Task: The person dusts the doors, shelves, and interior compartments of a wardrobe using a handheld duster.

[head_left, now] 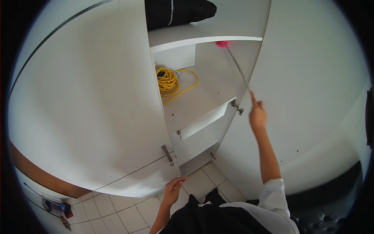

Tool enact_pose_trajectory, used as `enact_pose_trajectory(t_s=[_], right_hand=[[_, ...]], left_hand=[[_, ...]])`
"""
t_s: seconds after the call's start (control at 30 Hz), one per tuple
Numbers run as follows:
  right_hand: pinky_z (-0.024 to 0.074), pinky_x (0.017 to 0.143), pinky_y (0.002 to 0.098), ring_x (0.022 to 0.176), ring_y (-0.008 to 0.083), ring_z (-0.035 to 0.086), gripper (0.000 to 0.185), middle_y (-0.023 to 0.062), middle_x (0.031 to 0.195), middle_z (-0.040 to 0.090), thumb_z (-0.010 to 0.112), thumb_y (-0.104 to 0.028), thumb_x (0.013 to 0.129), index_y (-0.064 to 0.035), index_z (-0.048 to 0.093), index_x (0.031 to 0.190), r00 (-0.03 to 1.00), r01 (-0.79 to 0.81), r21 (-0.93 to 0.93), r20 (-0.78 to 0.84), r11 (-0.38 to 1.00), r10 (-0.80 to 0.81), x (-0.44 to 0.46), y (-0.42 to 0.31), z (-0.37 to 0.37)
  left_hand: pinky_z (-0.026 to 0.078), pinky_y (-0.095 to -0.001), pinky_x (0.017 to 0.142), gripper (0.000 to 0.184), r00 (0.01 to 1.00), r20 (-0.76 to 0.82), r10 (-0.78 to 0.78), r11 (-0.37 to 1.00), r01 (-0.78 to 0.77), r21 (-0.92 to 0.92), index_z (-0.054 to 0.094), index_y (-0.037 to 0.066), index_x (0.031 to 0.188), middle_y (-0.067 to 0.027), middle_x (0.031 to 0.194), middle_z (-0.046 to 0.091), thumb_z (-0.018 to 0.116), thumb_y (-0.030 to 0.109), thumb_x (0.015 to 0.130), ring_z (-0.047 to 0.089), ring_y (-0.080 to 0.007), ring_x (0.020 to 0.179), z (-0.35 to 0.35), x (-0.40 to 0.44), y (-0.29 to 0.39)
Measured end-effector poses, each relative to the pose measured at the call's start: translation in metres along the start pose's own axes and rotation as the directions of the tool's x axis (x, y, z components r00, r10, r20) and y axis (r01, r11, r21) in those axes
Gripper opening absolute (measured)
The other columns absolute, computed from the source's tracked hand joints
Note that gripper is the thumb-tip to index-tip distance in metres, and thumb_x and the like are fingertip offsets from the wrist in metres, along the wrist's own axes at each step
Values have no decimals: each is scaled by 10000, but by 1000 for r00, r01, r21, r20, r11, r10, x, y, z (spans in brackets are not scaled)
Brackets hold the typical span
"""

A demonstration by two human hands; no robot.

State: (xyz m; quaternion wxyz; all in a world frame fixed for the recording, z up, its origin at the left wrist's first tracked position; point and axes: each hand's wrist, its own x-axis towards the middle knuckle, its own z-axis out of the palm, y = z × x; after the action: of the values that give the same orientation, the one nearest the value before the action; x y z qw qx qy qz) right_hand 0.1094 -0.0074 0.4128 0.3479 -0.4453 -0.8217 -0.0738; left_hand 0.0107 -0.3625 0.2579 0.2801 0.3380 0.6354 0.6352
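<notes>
My right hand [258, 114] is closed around the lower end of a thin grey rod. A pink duster head [222, 44] tops the rod and touches the area just under the front edge of the upper white shelf [206, 39]. Low in front of the cabinet, my left hand [173, 190] hangs near the bottom of the left door, its fingers bent together; whether it holds anything is hidden. A coiled yellow cable [167, 81] lies at the left of the compartment below the duster.
A black bag [181, 12] lies on the upper shelf. White doors stand at both sides, the left one with a grey handle [167, 153]. Metal hinges [237, 107] stick out at the right edge. Black tufted seating [319, 218] is at the lower right.
</notes>
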Motion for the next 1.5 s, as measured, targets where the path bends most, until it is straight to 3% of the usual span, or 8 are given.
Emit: enact_pose_trajectory(t_s=[0.17,0.33,0.43,0.77,0.97,1.17,1.3,1.5], right_hand=[[460,578,379,634,287,550,596,135,756,533,399,16,706,-269,317,1224,926,162,-133,364,978,-104,-23,5,53],[417,422,341,464,238,499,578,105,633,503,440,6,701,-283,369,1197,997,8,-255,70,967,10,-82,68,-2],[386,404,348,429,258,467,519,99,563,466,465,-5,746,-205,360,1214,995,39,-51,-85,998,-43,-148,85,-4],[329,432,236,418,162,356,364,163,544,435,424,-12,791,-98,440,1144,918,-235,592,396,771,-24,-247,19,-45],[333,437,230,440,111,332,350,152,601,488,440,-4,778,-79,462,1119,849,71,592,388,803,-360,-269,69,-60],[363,432,250,422,158,364,404,131,526,425,466,41,717,-66,477,1106,924,-280,470,369,837,102,-278,117,-35],[368,431,258,410,192,403,400,147,532,444,470,20,731,-89,472,1116,864,-393,632,503,668,33,-309,103,-27],[363,430,267,435,275,465,349,169,549,472,463,-53,782,-134,468,1121,700,-152,503,663,851,-267,-332,141,-37]], left_hand=[[377,-240,760,213,998,-50,-34,999,35,13,546,8,973,-76,889,579,418,70,814,515,-133,843,-7,-19,-5],[382,-257,770,228,964,-227,-140,988,122,-90,551,3,970,-74,911,564,404,77,814,506,-142,870,-26,-40,-17],[379,-249,767,223,949,-273,-157,986,134,-101,549,4,973,-78,891,568,410,73,813,508,-141,856,-31,-37,-31],[366,-239,772,227,982,-110,-151,989,150,-15,544,15,983,-63,905,562,412,49,802,504,-137,890,-10,-7,-31],[361,-225,769,218,987,-76,-144,989,140,-48,539,-1,986,-73,884,567,427,74,814,502,-127,858,6,-5,-32],[362,-227,771,221,982,-98,-158,987,157,-22,539,0,989,-73,889,567,424,64,812,502,-127,859,18,-5,-27],[362,-229,776,223,977,-118,-176,984,173,-34,538,-5,990,-72,893,566,420,57,810,504,-129,861,33,-3,-26],[369,-238,789,224,978,-120,-171,984,165,-62,540,1,990,-73,888,564,415,53,811,506,-133,869,72,-9,-29]])
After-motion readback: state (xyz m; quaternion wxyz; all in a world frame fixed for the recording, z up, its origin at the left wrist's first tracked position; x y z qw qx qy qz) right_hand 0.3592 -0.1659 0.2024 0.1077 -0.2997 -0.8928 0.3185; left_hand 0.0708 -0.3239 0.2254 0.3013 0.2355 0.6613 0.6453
